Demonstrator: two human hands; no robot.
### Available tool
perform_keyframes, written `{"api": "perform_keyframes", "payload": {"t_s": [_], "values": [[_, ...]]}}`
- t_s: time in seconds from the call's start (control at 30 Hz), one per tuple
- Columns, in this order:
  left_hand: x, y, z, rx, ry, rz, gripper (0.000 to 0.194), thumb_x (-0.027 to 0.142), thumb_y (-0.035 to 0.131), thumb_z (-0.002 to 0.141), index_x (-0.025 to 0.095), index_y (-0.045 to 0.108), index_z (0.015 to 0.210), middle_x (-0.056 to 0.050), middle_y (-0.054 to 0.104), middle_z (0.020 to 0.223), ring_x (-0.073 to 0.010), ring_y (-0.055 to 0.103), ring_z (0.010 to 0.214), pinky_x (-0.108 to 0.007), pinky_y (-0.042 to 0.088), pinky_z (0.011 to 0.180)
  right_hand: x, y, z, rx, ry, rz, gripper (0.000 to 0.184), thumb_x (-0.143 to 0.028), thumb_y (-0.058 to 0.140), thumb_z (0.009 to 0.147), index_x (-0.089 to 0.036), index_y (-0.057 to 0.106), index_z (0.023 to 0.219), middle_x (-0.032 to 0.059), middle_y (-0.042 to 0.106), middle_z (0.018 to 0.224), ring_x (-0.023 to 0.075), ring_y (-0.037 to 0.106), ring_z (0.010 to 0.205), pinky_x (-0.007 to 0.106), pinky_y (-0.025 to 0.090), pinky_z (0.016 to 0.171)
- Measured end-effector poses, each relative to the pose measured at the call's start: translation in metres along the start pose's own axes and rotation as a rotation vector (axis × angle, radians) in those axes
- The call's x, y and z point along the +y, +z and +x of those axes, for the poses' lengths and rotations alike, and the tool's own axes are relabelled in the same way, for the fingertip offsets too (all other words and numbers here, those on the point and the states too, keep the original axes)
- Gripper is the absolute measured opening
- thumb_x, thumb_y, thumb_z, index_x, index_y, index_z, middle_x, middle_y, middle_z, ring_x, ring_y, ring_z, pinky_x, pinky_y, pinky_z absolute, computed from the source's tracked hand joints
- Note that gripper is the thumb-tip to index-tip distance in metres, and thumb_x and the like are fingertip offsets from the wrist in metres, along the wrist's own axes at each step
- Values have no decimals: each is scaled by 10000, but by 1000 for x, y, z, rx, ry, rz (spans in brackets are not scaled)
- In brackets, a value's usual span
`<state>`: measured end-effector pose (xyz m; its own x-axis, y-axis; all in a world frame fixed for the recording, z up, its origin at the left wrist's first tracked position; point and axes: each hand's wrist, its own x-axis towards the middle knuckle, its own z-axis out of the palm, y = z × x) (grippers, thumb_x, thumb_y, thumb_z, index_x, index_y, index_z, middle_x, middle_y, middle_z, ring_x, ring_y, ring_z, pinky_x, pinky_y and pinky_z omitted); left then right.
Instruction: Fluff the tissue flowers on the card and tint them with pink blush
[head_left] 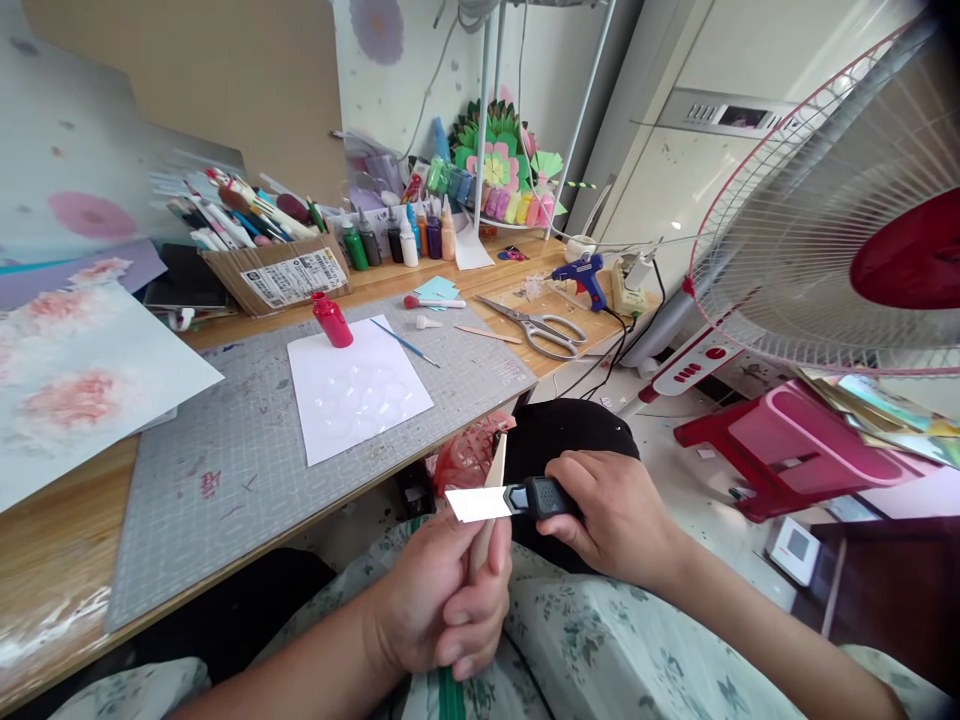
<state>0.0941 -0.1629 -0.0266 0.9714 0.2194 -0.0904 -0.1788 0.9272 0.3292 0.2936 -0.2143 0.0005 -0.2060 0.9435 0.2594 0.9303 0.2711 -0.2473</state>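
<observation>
Over my lap, my left hand [457, 590] is closed around a flat, pale wooden stick [497, 470] whose narrow tip points up and away. My right hand [607, 510] grips the black handle of a utility knife [480, 503], its wide blade out. The blade lies across the stick just above my left thumb and seems to touch it. Part of the stick is hidden by the blade and my fingers. Below them, a red plastic bag [472, 455] hangs by the table edge.
On the grey cutting mat [225, 480], white paper [360, 400] carries glossy clear blobs, a red bottle [332, 322] and a blue brush [405, 343]. Scissors [536, 328] and a glue gun [583, 278] lie right. A fan [825, 220] and pink stool [795, 450] stand at right.
</observation>
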Motion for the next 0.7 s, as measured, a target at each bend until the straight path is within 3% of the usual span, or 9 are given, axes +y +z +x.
{"api": "perform_keyframes", "payload": {"t_s": [0.17, 0.47, 0.6, 0.7], "values": [[2, 4, -3, -82, -98, -67, 369, 493, 456, 916, 195, 555, 724, 91, 320, 373, -27, 234, 250, -122, 364, 301, 8, -1, 1, 43, -14, -25, 683, -661, 139, 905, -149, 575, 782, 38, 575, 640, 152, 492, 564, 290, 277, 559], [-3, 3, -4, -85, -141, -143, 435, 516, 395, 931, 195, 527, 670, 92, 269, 360, -19, 184, 244, -118, 346, 292, 19, 3, 1, 107, 12, -123, 677, -644, 127, 918, -156, 573, 773, 36, 589, 632, 149, 507, 549, 285, 272, 550], [-7, 4, -5, -103, -145, -75, 430, 534, 419, 917, 192, 510, 673, 98, 264, 345, -28, 194, 240, -123, 335, 289, 39, -1, -5, 89, 199, -276, 649, -648, 157, 915, -161, 572, 802, 42, 604, 623, 162, 530, 534, 272, 239, 513], [-8, 6, -4, 29, -85, 52, 448, 565, 410, 908, 189, 505, 684, 96, 289, 362, -28, 185, 250, -127, 302, 280, 58, -7, -16, 72, 345, -396, 637, -631, 153, 922, -157, 571, 842, 38, 580, 570, 180, 537, 507, 260, 221, 489]]}}
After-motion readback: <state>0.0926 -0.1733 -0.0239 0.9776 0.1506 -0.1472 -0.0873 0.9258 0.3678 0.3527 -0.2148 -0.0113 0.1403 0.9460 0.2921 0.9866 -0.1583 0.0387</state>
